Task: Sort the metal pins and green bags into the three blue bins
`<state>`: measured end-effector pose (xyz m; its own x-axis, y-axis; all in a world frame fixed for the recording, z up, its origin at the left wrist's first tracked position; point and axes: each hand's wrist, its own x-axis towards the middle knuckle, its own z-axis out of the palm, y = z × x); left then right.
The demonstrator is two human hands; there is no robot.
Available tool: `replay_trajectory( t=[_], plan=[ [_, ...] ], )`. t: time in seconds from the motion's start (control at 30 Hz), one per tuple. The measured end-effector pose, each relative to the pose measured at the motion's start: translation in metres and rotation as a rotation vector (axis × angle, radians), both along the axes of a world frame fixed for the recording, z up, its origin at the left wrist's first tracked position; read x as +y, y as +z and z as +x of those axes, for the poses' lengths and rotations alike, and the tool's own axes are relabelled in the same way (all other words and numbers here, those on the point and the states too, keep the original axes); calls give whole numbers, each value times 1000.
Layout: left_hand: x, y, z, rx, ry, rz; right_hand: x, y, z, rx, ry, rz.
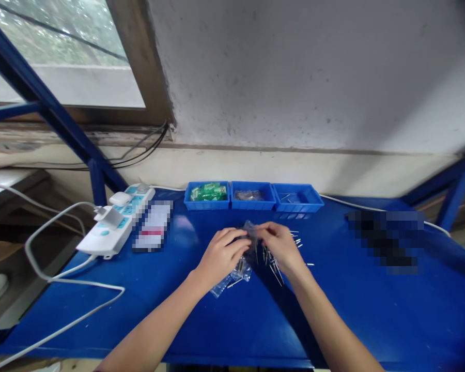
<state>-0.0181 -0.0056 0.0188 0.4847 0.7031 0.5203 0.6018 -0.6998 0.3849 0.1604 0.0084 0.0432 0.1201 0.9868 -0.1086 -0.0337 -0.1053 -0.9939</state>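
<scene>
A small clear plastic bag [249, 226] is pinched at its upper right by my right hand [279, 244], thumb and fingers pressed together. From the other side my left hand [225, 251] closes its fingers on the same bag. More clear bags [221, 285] lie on the table just below my left hand, with small dark pieces showing in one. Beside and partly under my right hand is a loose pile of thin metal rods [273, 266], some of it hidden by that hand.
Three blue bins stand along the back: one with green packets [209, 192], one with clear bags [248, 195], one with a few thin rods [294, 197]. A white power strip [118, 222] with cables and a pixelated phone [153, 227] lie left. A blurred dark object [387, 240] lies right.
</scene>
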Motion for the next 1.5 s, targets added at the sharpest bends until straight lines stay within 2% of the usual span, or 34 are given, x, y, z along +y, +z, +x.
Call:
replay_trajectory(
  t=[0.1,0.17,0.2,0.23,0.27,0.3,0.33,0.37,0.47,0.5,0.57,0.63,0.7,0.77,0.83,0.9,1.0,1.13,1.2,1.23,1.27,1.3,1.33,1.37,1.43,1.47,1.5],
  plan=[
    [3,-4,2,83,157,-131,8,26,34,58,-349,150],
    [6,-8,3,171,199,-191,9,51,54,100,-856,522],
    [8,-9,3,206,199,-206,9,64,60,36,-1026,729],
    [9,-10,3,229,193,-208,8,74,62,-60,-1164,906],
    [9,-11,3,239,186,-200,8,82,61,-194,-1243,1039],
    [9,-11,3,236,184,-185,8,86,57,-355,-1242,1108],
    [8,-11,4,227,184,-167,9,86,51,-525,-1155,1104],
    [8,-11,4,216,189,-150,11,82,44,-686,-984,1036],
    [6,-8,2,165,217,-135,15,52,22,-971,-242,616],
    [6,-8,1,126,229,-147,15,40,16,-989,-73,474],
    [5,-6,-2,3,246,-180,10,20,6,-928,55,243],
    [5,-5,-5,-134,236,-180,1,8,-3,-712,149,47],
    [4,-4,-5,-225,201,-136,-8,5,-9,-397,269,-103],
    [1,-3,-4,-272,145,-83,-13,8,-14,-126,296,-151],
    [-1,-2,-1,-258,92,-69,-12,12,-16,-4,188,-80],
    [-2,-1,1,-181,81,-100,-8,18,-12,-22,-4,81],
    [1,-2,2,-4,89,-182,0,37,3,-172,-416,404],
    [6,-7,2,172,63,-203,6,79,32,-439,-1095,868],
    [7,-9,3,195,85,-178,11,93,41,-603,-1287,996],
    [7,-10,4,187,101,-158,15,95,44,-696,-1299,1007],
    [6,-10,4,174,118,-137,20,93,44,-795,-1233,987],
    [5,-10,4,154,135,-115,25,88,42,-898,-1083,941],
    [5,-10,4,130,152,-96,30,79,38,-996,-867,865],
    [4,-9,3,99,168,-83,34,68,33,-1073,-595,770],
    [4,-7,0,4,192,-78,37,44,21,-1124,-90,506],
    [4,-6,-3,-60,204,-78,35,32,13,-1091,34,385],
    [4,-4,-5,-129,213,-73,30,22,6,-1009,99,290]
  ],
)
